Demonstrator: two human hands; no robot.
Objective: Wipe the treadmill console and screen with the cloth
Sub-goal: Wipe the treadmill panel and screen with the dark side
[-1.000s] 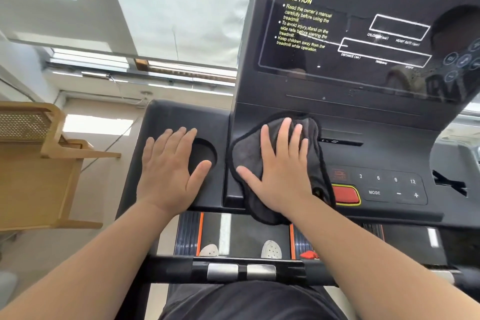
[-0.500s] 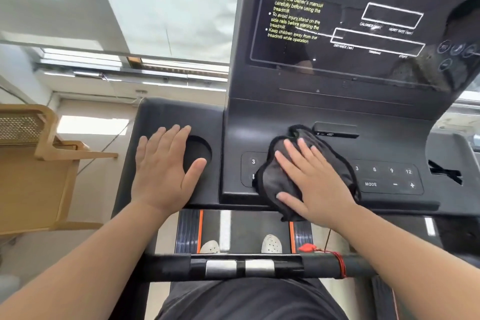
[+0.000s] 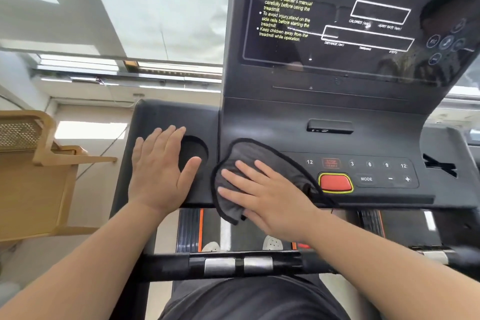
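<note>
Bright room by a window, with a tan wooden chair (image 3: 31, 163) at the left: we stand on a black treadmill, both hands flat on its console (image 3: 363, 138).

Our left hand (image 3: 161, 171) lies open, palm down, fingers pointing up beside the round cup recess (image 3: 193, 153). Our right hand (image 3: 265, 195) is spread flat, holding nothing in a grip, fingers angled up and to the left, pressing the grey cloth (image 3: 249, 163) onto the console's left button area. The cloth's long axis runs from the console's front edge, where it overhangs, up and right toward the red stop button (image 3: 335, 183). The dark screen (image 3: 350, 21) rises above, bare of the cloth.
</note>
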